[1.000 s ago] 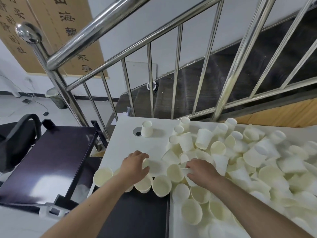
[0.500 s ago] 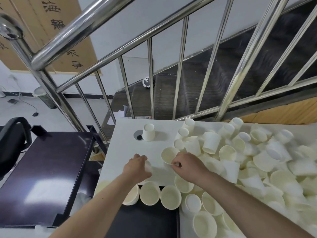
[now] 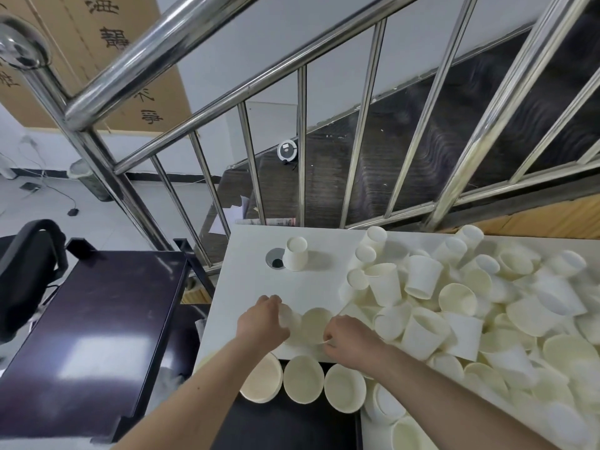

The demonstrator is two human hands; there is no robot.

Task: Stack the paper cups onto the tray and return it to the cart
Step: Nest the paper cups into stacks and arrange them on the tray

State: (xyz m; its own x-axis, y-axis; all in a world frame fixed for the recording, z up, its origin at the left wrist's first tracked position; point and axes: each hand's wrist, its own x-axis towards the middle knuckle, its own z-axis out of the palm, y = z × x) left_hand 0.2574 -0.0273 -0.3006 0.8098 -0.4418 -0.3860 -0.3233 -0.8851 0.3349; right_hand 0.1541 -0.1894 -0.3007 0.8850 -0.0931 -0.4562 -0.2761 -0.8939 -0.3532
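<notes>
I saw the left hand (image 3: 263, 321) curled round a small paper cup (image 3: 290, 319), the right hand (image 3: 349, 336) pinching the rim of the open cup (image 3: 314, 323) beside it. Both cups sat on the white counter (image 3: 256, 287) just behind the dark tray (image 3: 292, 423), left of the loose pile (image 3: 470, 306).

Both hands close together, left hand (image 3: 263, 323) and right hand (image 3: 349, 337) with fingers curled, forearms extended.

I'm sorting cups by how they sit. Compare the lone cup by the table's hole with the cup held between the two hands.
The lone cup stands upside down, base up; the held cup is tipped with its open mouth toward the camera. The lone cup stands apart, untouched, beside the hole; the held cup is pinched at its rim by the right hand, with the left hand close beside it. Both are plain white paper cups on the white table.
</notes>
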